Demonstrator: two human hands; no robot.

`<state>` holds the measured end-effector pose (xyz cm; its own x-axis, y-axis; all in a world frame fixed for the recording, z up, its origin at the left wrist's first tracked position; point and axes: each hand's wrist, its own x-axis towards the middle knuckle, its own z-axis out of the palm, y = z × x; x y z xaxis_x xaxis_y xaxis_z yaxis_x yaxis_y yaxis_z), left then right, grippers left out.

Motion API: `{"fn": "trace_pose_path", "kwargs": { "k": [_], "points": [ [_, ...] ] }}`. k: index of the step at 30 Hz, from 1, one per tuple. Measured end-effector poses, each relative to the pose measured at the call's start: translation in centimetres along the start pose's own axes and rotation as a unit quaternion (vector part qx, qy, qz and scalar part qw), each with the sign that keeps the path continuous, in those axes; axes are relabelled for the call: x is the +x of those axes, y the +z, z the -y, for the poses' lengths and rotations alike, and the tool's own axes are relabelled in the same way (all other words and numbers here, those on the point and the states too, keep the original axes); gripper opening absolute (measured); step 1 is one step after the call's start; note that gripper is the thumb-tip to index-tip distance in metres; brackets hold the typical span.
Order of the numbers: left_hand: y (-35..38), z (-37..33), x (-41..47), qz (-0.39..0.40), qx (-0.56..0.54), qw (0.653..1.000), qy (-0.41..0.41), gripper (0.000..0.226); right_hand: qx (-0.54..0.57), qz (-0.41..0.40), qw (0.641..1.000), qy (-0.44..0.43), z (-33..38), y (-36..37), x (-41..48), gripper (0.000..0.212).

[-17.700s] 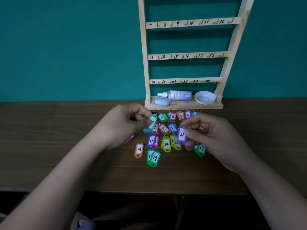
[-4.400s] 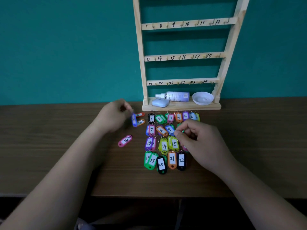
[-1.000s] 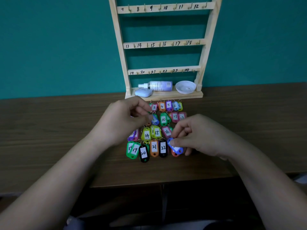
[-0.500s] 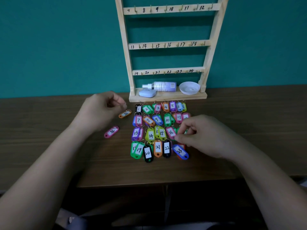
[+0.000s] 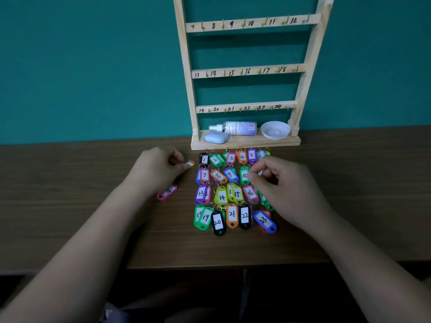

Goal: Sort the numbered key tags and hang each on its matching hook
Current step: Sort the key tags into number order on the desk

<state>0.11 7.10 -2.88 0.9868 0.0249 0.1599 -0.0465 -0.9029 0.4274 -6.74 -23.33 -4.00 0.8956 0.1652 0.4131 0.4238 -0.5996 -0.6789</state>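
On the wooden surface [image 5: 70, 206], just left of the rows of key tags [image 5: 221, 197], the left hand [image 5: 158, 170] pinches an orange key tag [image 5: 190, 164] in a narrow fingertip grip. The tag's white label faces up and its long axis runs roughly left to right, with the free end towards the black tag 1 [image 5: 204, 159]. A pink key tag [image 5: 167, 191] lies flat beside the left wrist, slanting up to the right. The right hand [image 5: 284, 190] is over the right end of the second row, fingers curled just beside the green tag 10 [image 5: 244, 175]. I cannot tell whether its grip holds anything. The numbered hook rack [image 5: 247, 72] stands behind.
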Motion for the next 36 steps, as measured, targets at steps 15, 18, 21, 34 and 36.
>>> {"fn": "trace_pose_path", "kwargs": {
  "k": [15, 18, 21, 34, 36],
  "points": [
    [0.8, -0.2, -0.1, -0.022, -0.033, 0.999, -0.031, 0.016, 0.005, -0.021, 1.0, -0.007, 0.3, 0.5, 0.0, 0.012],
    [-0.2, -0.7, -0.8, -0.05, -0.046, 0.997, -0.021, 0.016, 0.013, -0.017, 1.0, -0.008, 0.6, 0.3, -0.1, 0.011],
    [-1.1, -1.8, -1.9, -0.04, -0.131, 0.99, -0.014, 0.012, 0.035, -0.003, 0.999, -0.005, 1.0, 0.4, -0.3, 0.01],
    [-1.7, -8.1, -7.5, 0.064, -0.35, 0.933, 0.057, 0.009, 0.137, 0.028, 0.99, 0.024, 2.4, 1.1, -0.5, 0.004],
    [-1.6, -8.2, -7.7, 0.073, -0.344, 0.934, 0.061, 0.01, 0.151, 0.006, 0.988, 0.023, 2.4, 0.9, -0.5, 0.002]
  ]
}}
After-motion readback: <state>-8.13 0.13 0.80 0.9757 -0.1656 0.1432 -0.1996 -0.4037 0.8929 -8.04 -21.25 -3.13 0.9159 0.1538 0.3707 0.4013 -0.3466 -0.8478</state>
